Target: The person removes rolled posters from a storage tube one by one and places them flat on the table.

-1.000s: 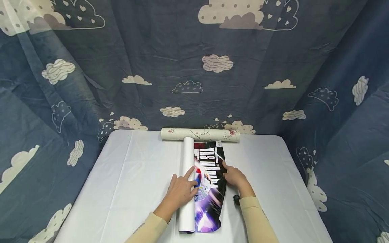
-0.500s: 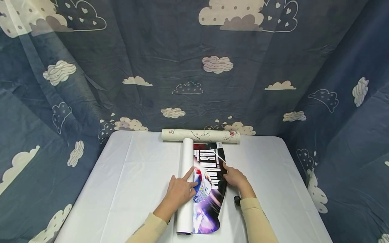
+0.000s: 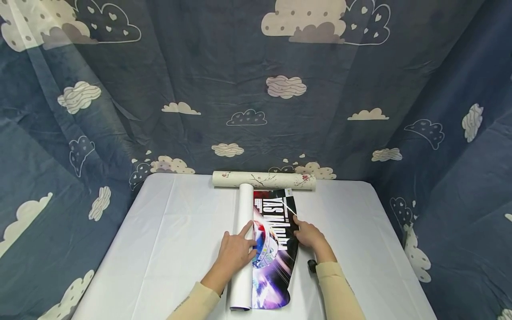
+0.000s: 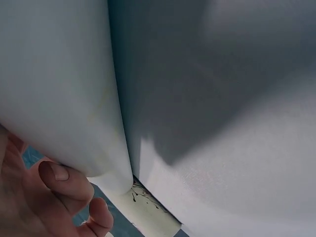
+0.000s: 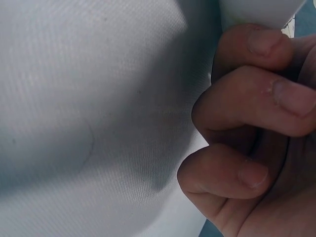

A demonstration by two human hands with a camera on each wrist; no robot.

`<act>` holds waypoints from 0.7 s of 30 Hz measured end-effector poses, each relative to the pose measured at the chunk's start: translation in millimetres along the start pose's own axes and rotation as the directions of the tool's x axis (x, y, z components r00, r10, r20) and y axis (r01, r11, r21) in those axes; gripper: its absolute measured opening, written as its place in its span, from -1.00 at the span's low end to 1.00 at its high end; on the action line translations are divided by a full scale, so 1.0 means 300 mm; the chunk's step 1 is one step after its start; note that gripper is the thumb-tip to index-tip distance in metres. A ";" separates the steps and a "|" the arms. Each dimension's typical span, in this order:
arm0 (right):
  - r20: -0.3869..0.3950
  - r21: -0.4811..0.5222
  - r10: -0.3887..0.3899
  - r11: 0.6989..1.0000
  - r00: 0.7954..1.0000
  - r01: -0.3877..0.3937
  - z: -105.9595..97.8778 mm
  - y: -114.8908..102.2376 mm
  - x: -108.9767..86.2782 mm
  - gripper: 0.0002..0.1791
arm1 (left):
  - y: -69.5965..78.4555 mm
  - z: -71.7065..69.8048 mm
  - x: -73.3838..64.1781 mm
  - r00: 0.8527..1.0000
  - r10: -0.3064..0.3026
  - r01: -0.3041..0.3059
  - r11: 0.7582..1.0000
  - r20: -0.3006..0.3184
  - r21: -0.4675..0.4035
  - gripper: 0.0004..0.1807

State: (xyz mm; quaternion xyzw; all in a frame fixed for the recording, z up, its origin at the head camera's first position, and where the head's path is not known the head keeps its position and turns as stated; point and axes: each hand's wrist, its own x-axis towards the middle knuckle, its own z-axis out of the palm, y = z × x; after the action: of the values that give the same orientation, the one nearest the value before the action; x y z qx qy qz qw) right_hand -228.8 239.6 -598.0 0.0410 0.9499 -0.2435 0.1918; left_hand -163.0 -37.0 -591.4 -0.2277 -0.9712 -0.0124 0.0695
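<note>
Roll edged left, baring more poster. Left hand spread on it, right hand pinching poster's edge; probably best unrolled slowly.

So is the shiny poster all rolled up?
No, part of the poster is unrolled, its purple and black picture showing beside the white rolled part.
</note>
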 end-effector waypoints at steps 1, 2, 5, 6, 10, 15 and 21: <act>0.002 0.000 0.004 1.000 1.000 -0.004 0.001 0.000 0.001 -0.28 | 0.000 0.001 -0.001 1.000 0.001 -0.001 1.000 -0.014 0.006 -0.75; 0.001 -0.002 0.003 1.000 1.000 -0.003 0.001 -0.001 0.000 -0.28 | -0.001 0.003 -0.002 1.000 0.002 -0.002 1.000 -0.028 0.011 -0.75; -0.005 -0.006 -0.005 1.000 1.000 0.005 0.000 0.000 0.000 -0.27 | -0.005 0.005 -0.004 0.998 -0.002 0.003 1.000 -0.055 0.015 -0.73; -0.006 -0.009 -0.010 1.000 1.000 0.010 0.000 0.003 0.000 -0.27 | -0.007 0.005 -0.005 0.998 -0.003 0.004 1.000 -0.061 0.014 -0.72; -0.012 -0.017 -0.022 1.000 1.000 0.022 0.003 0.017 0.000 -0.27 | -0.015 0.007 -0.010 0.997 -0.011 0.009 1.000 -0.070 -0.020 -0.68; -0.016 -0.022 -0.023 0.999 1.000 0.023 0.004 0.019 -0.001 -0.27 | -0.022 0.004 -0.006 0.999 -0.019 0.016 0.998 -0.050 -0.055 -0.76; -0.023 -0.040 -0.008 0.999 1.000 0.007 0.001 0.023 -0.003 -0.27 | -0.029 -0.008 0.003 0.999 -0.038 0.038 0.994 0.002 -0.102 -0.68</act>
State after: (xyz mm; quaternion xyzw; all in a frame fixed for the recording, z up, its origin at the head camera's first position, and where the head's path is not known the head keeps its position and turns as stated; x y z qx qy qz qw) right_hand -226.6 245.6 -601.0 0.0364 0.9569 -0.2246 0.1804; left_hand -167.4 -44.4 -588.8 -0.2122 -0.9735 -0.0632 0.0575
